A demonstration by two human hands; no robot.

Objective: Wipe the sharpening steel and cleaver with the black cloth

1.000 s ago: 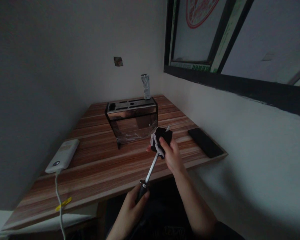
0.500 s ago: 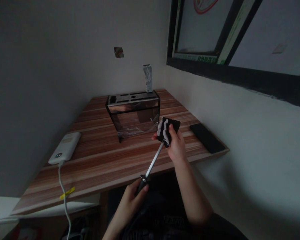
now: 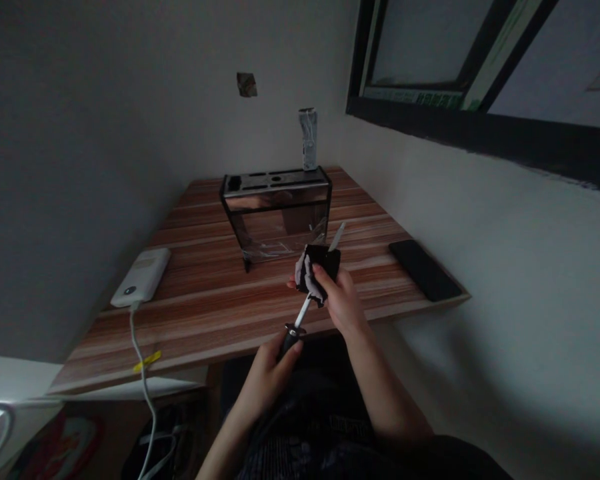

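My left hand [image 3: 275, 363] is closed round the black handle of a sharpening steel [image 3: 305, 310], whose thin metal rod slants up and to the right. My right hand [image 3: 341, 303] is wrapped round a dark cloth with white edging [image 3: 314, 270], pressed round the middle of the rod. The rod's tip pokes out above the cloth. Both hands hover over the front edge of the wooden table [image 3: 205, 293]. Behind them stands a knife block with a metal slotted top and clear walls [image 3: 276, 210].
A white power bank [image 3: 141, 277] with a white cable [image 3: 143, 373] lies at the table's left. A black phone [image 3: 425, 270] lies at the right edge by the wall. A small silvery packet [image 3: 308, 139] stands in the back corner. A dark-framed window [image 3: 480, 127] runs along the right wall.
My right hand slid the cloth down the rod toward the handle, so the tip now shows above it. The view tilted down and the hands came closer together.
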